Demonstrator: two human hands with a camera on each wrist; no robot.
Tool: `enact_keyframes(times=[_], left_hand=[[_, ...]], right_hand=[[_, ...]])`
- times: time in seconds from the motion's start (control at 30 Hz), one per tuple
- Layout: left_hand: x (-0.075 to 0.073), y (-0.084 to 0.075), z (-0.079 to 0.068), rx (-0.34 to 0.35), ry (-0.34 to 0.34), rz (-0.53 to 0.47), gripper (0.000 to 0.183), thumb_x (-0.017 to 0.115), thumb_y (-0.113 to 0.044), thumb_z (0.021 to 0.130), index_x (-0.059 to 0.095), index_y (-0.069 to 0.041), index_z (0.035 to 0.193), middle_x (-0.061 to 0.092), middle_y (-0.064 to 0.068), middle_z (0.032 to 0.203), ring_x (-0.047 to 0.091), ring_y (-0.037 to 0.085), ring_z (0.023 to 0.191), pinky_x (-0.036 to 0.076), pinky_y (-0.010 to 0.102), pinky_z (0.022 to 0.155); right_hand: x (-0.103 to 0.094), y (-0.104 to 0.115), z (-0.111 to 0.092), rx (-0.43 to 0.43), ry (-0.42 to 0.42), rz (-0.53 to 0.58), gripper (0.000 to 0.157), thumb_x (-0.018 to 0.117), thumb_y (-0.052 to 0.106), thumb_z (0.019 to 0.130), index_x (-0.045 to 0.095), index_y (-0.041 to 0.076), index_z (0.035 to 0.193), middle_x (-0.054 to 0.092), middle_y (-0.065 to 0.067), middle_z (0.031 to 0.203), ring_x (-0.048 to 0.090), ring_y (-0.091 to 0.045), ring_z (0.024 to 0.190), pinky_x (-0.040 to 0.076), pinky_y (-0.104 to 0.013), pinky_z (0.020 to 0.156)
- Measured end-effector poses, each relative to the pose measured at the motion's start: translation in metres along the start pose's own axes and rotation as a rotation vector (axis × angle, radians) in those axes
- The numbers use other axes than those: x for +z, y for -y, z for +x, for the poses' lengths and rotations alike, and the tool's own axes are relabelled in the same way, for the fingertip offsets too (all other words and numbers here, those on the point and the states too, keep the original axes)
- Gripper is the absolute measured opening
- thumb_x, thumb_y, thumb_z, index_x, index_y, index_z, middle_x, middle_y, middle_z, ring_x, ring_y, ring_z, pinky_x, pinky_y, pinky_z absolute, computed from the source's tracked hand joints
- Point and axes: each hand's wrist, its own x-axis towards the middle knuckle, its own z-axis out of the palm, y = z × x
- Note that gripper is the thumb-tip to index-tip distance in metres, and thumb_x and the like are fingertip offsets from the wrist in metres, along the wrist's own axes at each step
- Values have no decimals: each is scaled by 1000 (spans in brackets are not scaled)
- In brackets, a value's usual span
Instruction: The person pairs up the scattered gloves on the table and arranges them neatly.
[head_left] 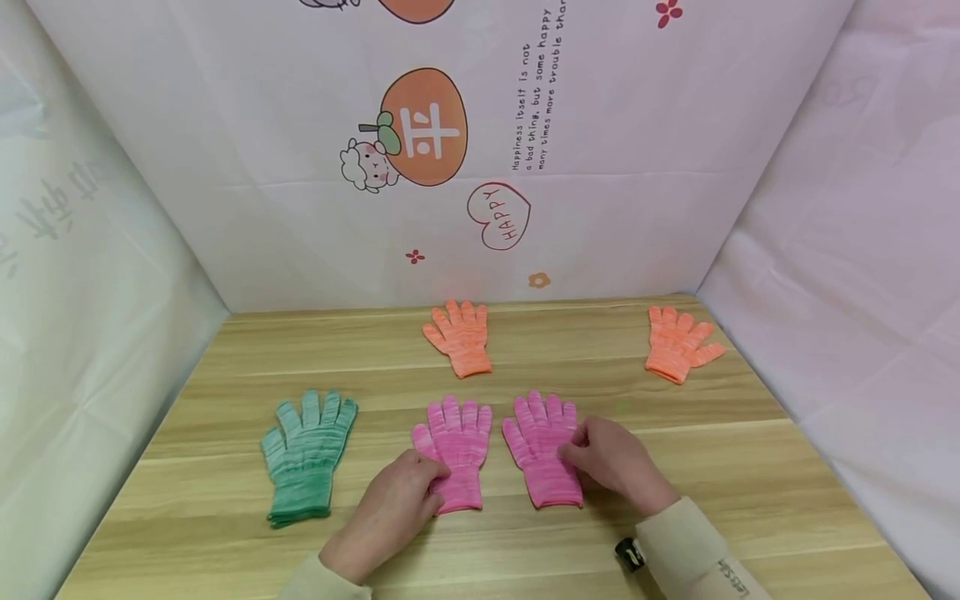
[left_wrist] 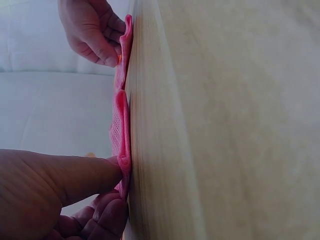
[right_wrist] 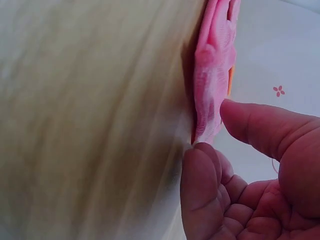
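Observation:
Two pink knitted gloves lie flat side by side on the wooden table, fingers pointing away. My left hand (head_left: 393, 504) pinches the left pink glove (head_left: 461, 454) at its outer edge near the cuff; the left wrist view has the thumb on the glove's edge (left_wrist: 122, 155) and the other fingers curled beside it. At the outer edge of the right pink glove (head_left: 543, 446), my right hand (head_left: 615, 458) has its thumb on the fabric and curled fingers at the side. In the right wrist view, this glove (right_wrist: 207, 100) lies between thumb and fingertips.
A green glove (head_left: 307, 458) lies left of the pink ones, its cuff edge looking layered. Farther back are an orange glove (head_left: 463, 337) near the middle and another orange glove (head_left: 675, 342) at right. White printed cloth (head_left: 600, 208) walls the table (head_left: 202, 467) at back and sides.

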Motion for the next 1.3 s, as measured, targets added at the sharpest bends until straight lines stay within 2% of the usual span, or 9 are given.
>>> enact_keyframes(times=[0.27, 0.4, 0.6, 0.9, 1.03, 1.17, 1.23, 1.3], left_hand=[[0, 0, 0, -2, 2, -1, 23, 80, -12, 90, 77, -6, 112, 69, 2, 99, 62, 14, 92, 56, 34, 80], [0, 0, 0, 3, -5, 1, 23, 80, -12, 90, 77, -6, 112, 69, 2, 99, 62, 14, 91, 56, 34, 80], [0, 0, 0, 8, -9, 0, 23, 80, -12, 90, 77, -6, 112, 68, 2, 99, 62, 14, 91, 56, 34, 79], [0, 0, -1, 7, -11, -4, 23, 80, -12, 90, 77, -6, 112, 68, 2, 100, 63, 15, 92, 56, 35, 80], [0, 0, 0, 4, -9, -7, 23, 80, -12, 90, 77, -7, 112, 68, 2, 100, 63, 15, 93, 56, 35, 81], [0, 0, -1, -3, -5, -7, 23, 79, -12, 90, 77, -6, 112, 68, 2, 100, 62, 15, 93, 56, 35, 81], [1, 0, -1, -4, -4, -9, 23, 79, -12, 90, 77, -6, 112, 68, 2, 100, 62, 15, 93, 56, 35, 81], [1, 0, -1, -5, -3, -12, 23, 79, -11, 90, 77, -6, 112, 68, 2, 100, 62, 15, 93, 56, 35, 81]], right_hand=[[2, -3, 3, 32, 20, -15, 30, 79, 31, 90, 67, 6, 100, 59, -4, 84, 53, -19, 76, 42, -31, 64], [3, -3, 6, 35, 24, -21, 26, 78, 29, 88, 69, 6, 96, 58, -4, 81, 52, -20, 73, 40, -31, 62], [3, -3, 6, 40, 31, -29, 26, 78, 28, 88, 70, 5, 98, 58, -5, 82, 53, -20, 74, 40, -31, 63], [5, -1, 4, 64, 53, 7, 25, 78, 26, 90, 64, 12, 76, 55, -3, 66, 50, -17, 60, 35, -29, 54], [6, 0, 4, 64, 47, 28, 19, 77, 24, 90, 66, 9, 87, 58, -5, 73, 53, -18, 64, 39, -30, 56], [7, 0, 4, 55, 30, 32, 26, 77, 23, 90, 66, 2, 102, 59, -6, 81, 54, -20, 70, 42, -31, 60], [8, 0, 4, 49, 23, 34, 26, 77, 22, 89, 66, 2, 101, 59, -6, 80, 54, -20, 69, 42, -31, 60], [8, 0, 4, 53, 18, 41, 21, 77, 21, 89, 65, 5, 93, 58, -6, 77, 53, -19, 66, 41, -31, 58]])
